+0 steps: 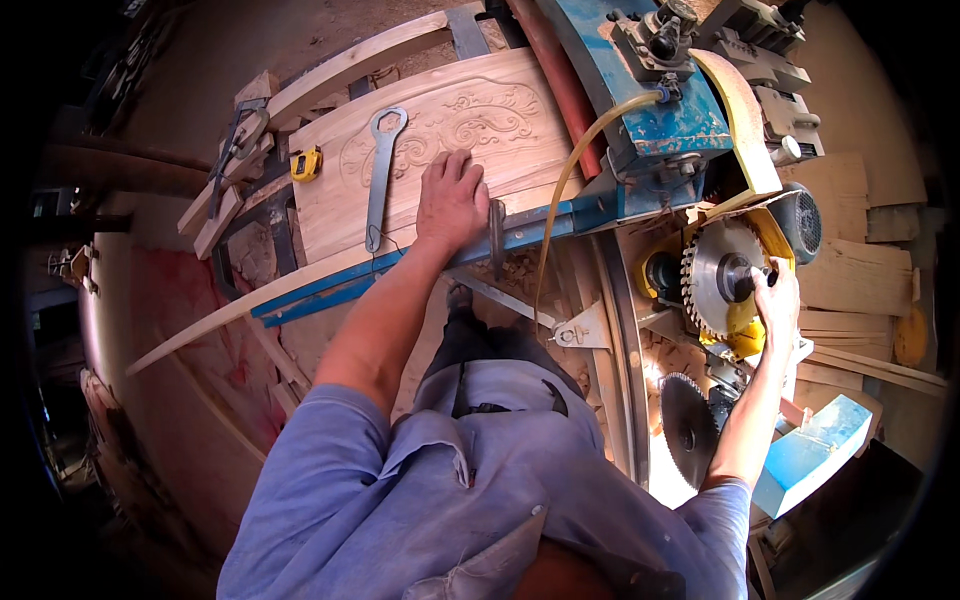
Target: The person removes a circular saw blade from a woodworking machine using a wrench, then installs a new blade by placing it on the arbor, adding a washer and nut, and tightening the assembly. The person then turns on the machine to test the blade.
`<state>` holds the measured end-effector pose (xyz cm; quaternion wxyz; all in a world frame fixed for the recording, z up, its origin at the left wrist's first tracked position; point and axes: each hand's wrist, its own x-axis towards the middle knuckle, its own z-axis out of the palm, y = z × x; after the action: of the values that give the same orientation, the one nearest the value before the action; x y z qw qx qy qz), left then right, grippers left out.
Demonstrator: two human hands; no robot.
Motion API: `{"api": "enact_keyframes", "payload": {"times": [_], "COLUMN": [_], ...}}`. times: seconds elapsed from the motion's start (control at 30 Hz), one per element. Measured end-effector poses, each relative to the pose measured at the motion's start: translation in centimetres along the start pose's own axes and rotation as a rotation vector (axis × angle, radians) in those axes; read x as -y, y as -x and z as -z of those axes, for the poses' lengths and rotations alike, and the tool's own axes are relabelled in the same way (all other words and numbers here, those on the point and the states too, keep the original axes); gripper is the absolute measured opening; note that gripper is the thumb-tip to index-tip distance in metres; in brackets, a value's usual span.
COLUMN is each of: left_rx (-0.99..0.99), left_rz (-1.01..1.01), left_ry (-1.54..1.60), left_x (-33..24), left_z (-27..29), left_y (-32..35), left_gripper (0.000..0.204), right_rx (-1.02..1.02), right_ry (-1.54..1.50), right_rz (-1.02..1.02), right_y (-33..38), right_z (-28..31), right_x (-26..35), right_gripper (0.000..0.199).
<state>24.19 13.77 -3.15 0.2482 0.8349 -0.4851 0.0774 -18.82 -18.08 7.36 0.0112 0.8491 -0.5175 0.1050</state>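
Tape measure: a stubby yellow-and-black case [306, 164] sat toward the left end of the wood.
Wrench: a flat grey metal bar [381, 185] with a ringed head lay across the panel, out of either hand's grip.
Carved panel: pale, grained timber [330, 220], its scrolling leaf relief looking finished within the outlined border.
Left hand: it rested [455, 200] palm down on the panel, fingers loosely bent and slightly apart, gripping nothing, just beside an upright dark metal piece [497, 238].
Hose: a yellowish, flexible tube [545, 235] drooped in a curve from the scuffed blue machine [660, 135].
Spare blade: a dark, toothed disc [689, 430] stood below the other one, off to the side.
Mounted blade: a bright steel disc with coarse teeth [712, 285] sat at the spindle, inside the yellow housing [745, 342].
Right hand: thumb and fingers [780, 295] bent about the dark hub end, pinching it, as far as I could see.
Progress: I judged the blade seated but its tightening unfinished, with the housing open around its face and the wrench unused; how snug the hub was, I couldn't tell.
Far right: rough, straight-edged boards [850, 325] lay past a blue metal box [815, 450].
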Motion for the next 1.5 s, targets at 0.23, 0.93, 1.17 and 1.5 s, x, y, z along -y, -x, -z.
{"api": "enact_keyframes", "payload": {"times": [0.23,0.93,1.17,1.5], "left_rx": [0.010,-0.023,-0.205,-0.293], "left_rz": [-0.013,-0.032,0.048,0.219], "left_ry": [0.002,0.027,0.287,0.396], "left_x": [-0.2,0.4,2.6,2.6], "left_z": [-0.4,-0.2,-1.3,-0.5], "left_y": [-0.3,0.1,0.8,0.7], "left_gripper": [0.027,0.026,0.025,0.025], "right_rx": [0.221,0.680,0.254,0.111], "right_ry": [-0.213,-0.887,-1.001,-0.713], "right_rz": [0.175,0.070,0.632,0.607], "right_y": [-0.7,13.3,10.2,6.0], "right_z": [0.1,-0.2,-2.3,-12.0], "right_x": [-0.2,22.5,35.7,39.1], "right_gripper": [0.027,0.036,0.037,0.045]}}
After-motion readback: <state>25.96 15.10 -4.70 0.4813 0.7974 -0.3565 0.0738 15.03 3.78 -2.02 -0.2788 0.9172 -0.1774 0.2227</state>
